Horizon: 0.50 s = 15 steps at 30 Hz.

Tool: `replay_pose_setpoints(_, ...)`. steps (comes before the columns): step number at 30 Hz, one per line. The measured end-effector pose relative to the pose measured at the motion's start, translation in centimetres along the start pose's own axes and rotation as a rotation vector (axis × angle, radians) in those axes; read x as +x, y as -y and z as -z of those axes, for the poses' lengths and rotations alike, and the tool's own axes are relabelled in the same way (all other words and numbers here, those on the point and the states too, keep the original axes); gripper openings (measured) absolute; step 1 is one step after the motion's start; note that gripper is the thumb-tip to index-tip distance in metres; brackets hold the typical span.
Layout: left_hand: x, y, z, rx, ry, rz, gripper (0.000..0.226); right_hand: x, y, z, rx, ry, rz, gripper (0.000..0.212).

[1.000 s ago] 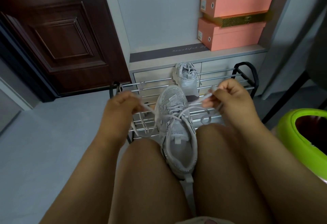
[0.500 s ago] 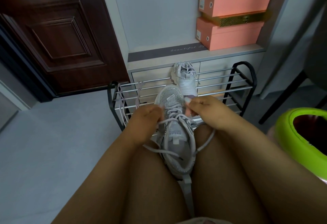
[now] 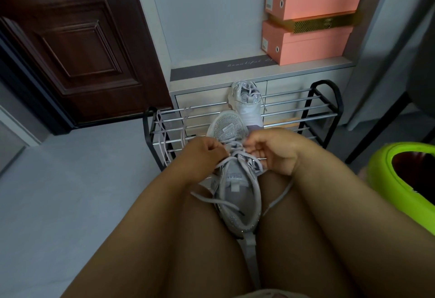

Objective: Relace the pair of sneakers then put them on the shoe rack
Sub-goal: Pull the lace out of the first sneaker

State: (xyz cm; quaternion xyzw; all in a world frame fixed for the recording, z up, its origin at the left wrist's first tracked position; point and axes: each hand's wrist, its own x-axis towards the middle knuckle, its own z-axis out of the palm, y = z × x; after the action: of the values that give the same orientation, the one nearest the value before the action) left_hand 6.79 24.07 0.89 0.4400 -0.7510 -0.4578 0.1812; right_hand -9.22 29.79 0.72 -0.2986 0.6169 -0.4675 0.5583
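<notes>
The glittery silver-white sneaker (image 3: 235, 180) sits wedged between the knees so it can't slide. The left hand (image 3: 200, 158) and right hand (image 3: 273, 149) each pinch the pale grey lace (image 3: 211, 200) near the eyelets. The matching sneaker (image 3: 247, 102) rests on the black-and-chrome shoe rack (image 3: 315, 106).

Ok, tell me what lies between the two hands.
In the head view, the left hand and right hand flank the sneaker's laced throat; the crossed lace spans the gap.
</notes>
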Motion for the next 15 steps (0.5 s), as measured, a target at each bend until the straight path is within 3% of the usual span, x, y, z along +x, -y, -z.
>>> replay_pose_setpoints(2, -0.2, 0.1, 0.4, -0.091, 0.027, 0.017, 0.031, 0.0, 0.4, 0.2, 0.056, -0.059, 0.021, 0.019)
replay_pose_setpoints(9, 0.0, 0.1, 0.3, -0.180, -0.052, -0.004, 0.030, -0.8, 0.3, -1.1, -0.529, -0.107, 0.097, 0.009)
replay_pose_setpoints(11, 0.1, 0.2, 0.4, -0.258, -0.028, 0.022, 0.030, -0.5, 0.4, -0.9, -0.381, -0.097, 0.118, 0.009)
replay_pose_setpoints(15, 0.1, 0.4, 1.3, -0.720, 0.117, 0.063, 0.014, 0.0, -0.5, -0.1, 0.064, 0.008, 0.038, 0.019)
